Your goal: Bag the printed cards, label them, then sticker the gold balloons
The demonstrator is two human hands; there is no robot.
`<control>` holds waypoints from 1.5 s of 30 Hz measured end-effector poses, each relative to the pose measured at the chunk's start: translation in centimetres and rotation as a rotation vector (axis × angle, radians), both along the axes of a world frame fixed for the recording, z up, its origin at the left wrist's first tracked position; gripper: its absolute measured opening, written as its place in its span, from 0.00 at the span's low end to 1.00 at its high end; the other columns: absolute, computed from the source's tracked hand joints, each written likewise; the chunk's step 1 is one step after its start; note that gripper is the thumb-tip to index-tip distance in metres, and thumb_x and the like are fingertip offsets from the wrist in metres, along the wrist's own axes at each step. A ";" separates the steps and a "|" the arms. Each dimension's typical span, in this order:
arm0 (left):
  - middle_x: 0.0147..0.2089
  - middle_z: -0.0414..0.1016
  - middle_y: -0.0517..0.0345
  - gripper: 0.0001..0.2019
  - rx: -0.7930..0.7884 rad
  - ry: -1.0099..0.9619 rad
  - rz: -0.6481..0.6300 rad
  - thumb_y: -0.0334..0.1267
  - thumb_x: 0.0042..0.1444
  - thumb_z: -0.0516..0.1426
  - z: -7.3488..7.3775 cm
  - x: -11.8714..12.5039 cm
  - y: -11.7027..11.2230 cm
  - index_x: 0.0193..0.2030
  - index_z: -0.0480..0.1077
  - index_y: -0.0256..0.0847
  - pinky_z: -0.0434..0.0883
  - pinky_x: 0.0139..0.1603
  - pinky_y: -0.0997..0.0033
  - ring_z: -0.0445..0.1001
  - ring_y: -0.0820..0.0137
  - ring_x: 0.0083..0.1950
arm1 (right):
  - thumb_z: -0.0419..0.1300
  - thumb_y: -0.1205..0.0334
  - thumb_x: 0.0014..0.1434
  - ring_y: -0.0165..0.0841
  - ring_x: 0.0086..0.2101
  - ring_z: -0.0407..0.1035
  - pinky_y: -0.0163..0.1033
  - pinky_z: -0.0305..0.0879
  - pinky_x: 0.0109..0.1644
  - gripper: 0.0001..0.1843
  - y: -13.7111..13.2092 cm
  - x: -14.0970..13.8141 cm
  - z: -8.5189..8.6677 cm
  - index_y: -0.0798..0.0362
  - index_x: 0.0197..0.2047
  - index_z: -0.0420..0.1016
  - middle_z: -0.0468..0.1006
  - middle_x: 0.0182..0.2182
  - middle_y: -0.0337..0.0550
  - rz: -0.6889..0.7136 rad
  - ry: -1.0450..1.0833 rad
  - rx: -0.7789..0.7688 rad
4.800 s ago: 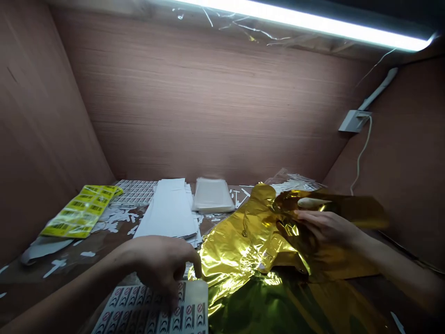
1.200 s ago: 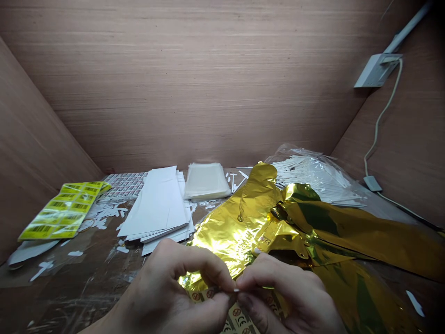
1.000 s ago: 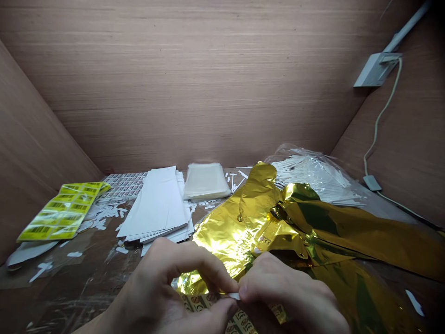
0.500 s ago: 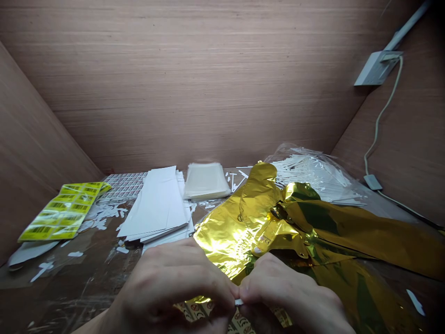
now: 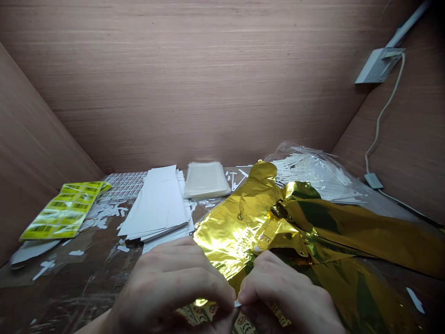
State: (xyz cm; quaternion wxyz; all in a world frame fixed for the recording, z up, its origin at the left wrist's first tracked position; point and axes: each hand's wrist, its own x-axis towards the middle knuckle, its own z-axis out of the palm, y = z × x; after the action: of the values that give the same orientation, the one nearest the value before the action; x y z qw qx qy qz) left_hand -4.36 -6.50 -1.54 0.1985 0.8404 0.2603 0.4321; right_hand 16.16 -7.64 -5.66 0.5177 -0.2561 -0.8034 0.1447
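My left hand [image 5: 174, 287] and my right hand [image 5: 287, 292] meet at the bottom middle, thumbs and forefingers pinched together. Between the fingertips a small white piece [image 5: 237, 304] shows; most of it is covered by the fingers. Just below the hands lies gold foil [image 5: 241, 320] printed with CE and warning marks, partly hidden by them. Beyond the hands, flat gold foil balloons [image 5: 222, 232] are heaped, creased and shiny, spreading to the right.
White cards [image 5: 156, 204] are stacked left of centre, beside clear plastic bags [image 5: 207, 180]. Yellow barcode labels [image 5: 66, 208] and a printed sticker sheet [image 5: 125, 183] lie left. White sticks [image 5: 313, 171] fill a plastic bag behind the foil. A cable [image 5: 378, 120] hangs from a socket box [image 5: 378, 66].
My fingertips have drawn slightly apart around the small white piece, and my right hand has shifted a little. The surrounding things stay where they were.
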 end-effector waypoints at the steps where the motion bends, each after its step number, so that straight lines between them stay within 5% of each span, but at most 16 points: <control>1: 0.28 0.81 0.65 0.13 0.007 -0.026 0.012 0.22 0.51 0.66 -0.2 0.1 -0.1 0.36 0.76 0.46 0.71 0.32 0.70 0.76 0.71 0.27 | 0.58 0.77 0.66 0.29 0.25 0.68 0.36 0.65 0.32 0.10 0.0 0.0 0.1 0.51 0.42 0.70 0.76 0.27 0.38 -0.007 -0.001 0.014; 10: 0.28 0.81 0.63 0.14 -0.009 -0.043 -0.034 0.21 0.51 0.66 -0.7 -0.3 0.0 0.37 0.76 0.46 0.70 0.34 0.67 0.76 0.70 0.27 | 0.60 0.77 0.64 0.28 0.23 0.67 0.35 0.66 0.30 0.10 -0.1 0.0 0.3 0.50 0.40 0.71 0.75 0.25 0.36 -0.059 -0.015 0.063; 14: 0.29 0.82 0.62 0.14 -0.002 0.004 -0.027 0.20 0.51 0.65 -0.4 -0.1 0.3 0.39 0.77 0.45 0.71 0.35 0.68 0.77 0.70 0.28 | 0.59 0.70 0.70 0.29 0.23 0.66 0.36 0.64 0.30 0.06 0.1 -0.1 -0.2 0.51 0.39 0.71 0.75 0.25 0.36 -0.053 -0.047 0.076; 19: 0.28 0.82 0.62 0.10 -0.017 0.064 -0.017 0.23 0.53 0.65 0.2 -0.2 0.3 0.35 0.79 0.44 0.72 0.32 0.72 0.78 0.71 0.28 | 0.53 0.60 0.77 0.28 0.22 0.59 0.38 0.56 0.29 0.15 0.5 -0.8 -1.2 0.53 0.36 0.69 0.71 0.22 0.37 -0.077 0.041 0.149; 27: 0.28 0.83 0.63 0.09 -0.066 0.058 0.026 0.23 0.53 0.63 0.8 -0.2 0.5 0.34 0.80 0.42 0.74 0.32 0.77 0.80 0.74 0.28 | 0.52 0.63 0.77 0.29 0.24 0.58 0.39 0.55 0.31 0.14 0.6 -0.6 -1.5 0.54 0.37 0.70 0.69 0.24 0.38 -0.053 -0.003 0.107; 45: 0.30 0.85 0.63 0.08 -0.233 0.185 0.055 0.25 0.52 0.63 -1.5 -0.7 2.3 0.34 0.83 0.41 0.72 0.29 0.80 0.81 0.74 0.29 | 0.45 0.63 0.79 0.29 0.24 0.59 0.38 0.51 0.31 0.23 1.9 -0.2 -3.0 0.53 0.30 0.65 0.68 0.22 0.36 -0.163 -0.250 0.152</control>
State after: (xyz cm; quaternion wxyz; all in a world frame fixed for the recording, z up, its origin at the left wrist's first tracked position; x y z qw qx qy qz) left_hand -5.05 -4.16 -3.00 0.2579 0.8403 0.3489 0.3250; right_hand 15.92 -5.69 -8.70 0.4416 -0.2966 -0.8467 0.0079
